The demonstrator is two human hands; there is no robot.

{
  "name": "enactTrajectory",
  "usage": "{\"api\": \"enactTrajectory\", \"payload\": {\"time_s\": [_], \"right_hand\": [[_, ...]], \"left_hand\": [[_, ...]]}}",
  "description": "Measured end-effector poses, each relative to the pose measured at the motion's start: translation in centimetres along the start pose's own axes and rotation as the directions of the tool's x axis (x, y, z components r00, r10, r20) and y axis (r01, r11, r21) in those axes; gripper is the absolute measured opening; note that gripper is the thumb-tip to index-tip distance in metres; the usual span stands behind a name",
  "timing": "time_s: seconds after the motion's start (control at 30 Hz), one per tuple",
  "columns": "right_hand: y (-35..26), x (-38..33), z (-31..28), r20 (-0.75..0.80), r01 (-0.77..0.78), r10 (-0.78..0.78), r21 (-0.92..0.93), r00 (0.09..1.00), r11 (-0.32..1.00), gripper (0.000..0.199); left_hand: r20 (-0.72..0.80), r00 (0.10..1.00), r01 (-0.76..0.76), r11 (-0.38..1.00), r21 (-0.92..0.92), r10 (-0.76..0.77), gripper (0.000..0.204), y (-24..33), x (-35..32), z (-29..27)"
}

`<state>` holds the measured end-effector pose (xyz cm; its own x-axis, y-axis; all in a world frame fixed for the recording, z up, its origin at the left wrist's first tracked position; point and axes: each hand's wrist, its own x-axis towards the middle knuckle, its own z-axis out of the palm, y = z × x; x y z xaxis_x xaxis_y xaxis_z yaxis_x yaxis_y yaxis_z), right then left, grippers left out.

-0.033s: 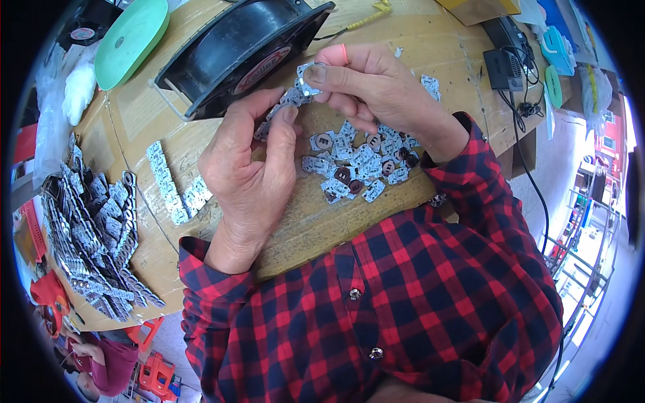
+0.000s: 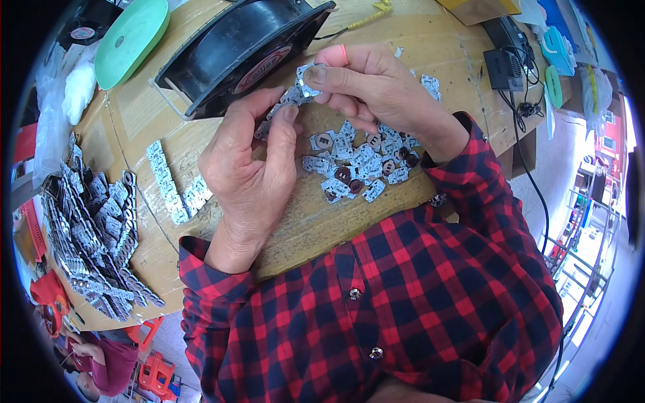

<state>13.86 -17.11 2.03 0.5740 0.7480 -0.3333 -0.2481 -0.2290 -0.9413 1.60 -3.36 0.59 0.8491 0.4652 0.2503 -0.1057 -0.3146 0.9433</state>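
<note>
Above the counter [image 2: 302, 235], beyond a loose pile of small pale pieces [image 2: 363, 160] by its near edge, the left hand [image 2: 245, 160] grips a short strip [image 2: 292, 97] of such pieces, the right hand [image 2: 390, 91] pinches one piece [image 2: 305, 72] at the strip's end, and heaped strips [image 2: 91, 235] lie along the left edge.

Head-worn fisheye, left of the pair, upright. Looks steeply down from the wearer's head; fingers [image 2: 363, 59] within arm's reach, above frame centre. Plaid shirt [image 2: 416, 289] looms large below fingers; tabletop [image 2: 306, 232] spreads around them, fan [image 2: 232, 43] just beyond. Floor [image 2: 534, 191] farther off, right of fingers.
</note>
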Motion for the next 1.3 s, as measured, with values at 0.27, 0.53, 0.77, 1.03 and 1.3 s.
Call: {"api": "enactTrajectory", "payload": {"time_s": [0.27, 0.53, 0.77, 1.03, 1.3], "right_hand": [[-0.5, -0.2, 0.0, 0.055, -0.032, 0.031, 0.021, 0.998, 0.999, 0.025], [0.1, 0.0, 0.0, 0.033, -0.042, 0.041, 0.036, 0.999, 0.998, 0.024], [-0.3, -0.1, -0.9, 0.145, -0.048, 0.047, 0.004, 0.988, 0.999, 0.022], [0.0, 0.2, -0.1, 0.128, -0.029, 0.032, -0.026, 0.991, 0.999, 0.023], [-0.2, 0.2, 0.2, 0.105, 0.043, -0.033, -0.089, 0.994, 0.995, 0.024]], "left_hand": [[0.003, 0.999, 0.037, 0.999, -0.009, -0.037, 0.011, 0.0, 0.1, 0.2], [-0.015, 1.0, 0.022, 1.0, -0.012, -0.022, 0.011, -0.2, 0.1, 0.2], [-0.011, 0.997, -0.075, 0.991, 0.106, 0.077, 0.014, -0.5, 0.1, 0.3], [-0.04, 0.992, -0.112, 0.983, 0.144, 0.119, 0.016, -0.6, 0.0, -0.2], [-0.044, 0.988, -0.142, 0.981, 0.135, 0.149, 0.017, -0.8, 0.1, -0.2]]}}
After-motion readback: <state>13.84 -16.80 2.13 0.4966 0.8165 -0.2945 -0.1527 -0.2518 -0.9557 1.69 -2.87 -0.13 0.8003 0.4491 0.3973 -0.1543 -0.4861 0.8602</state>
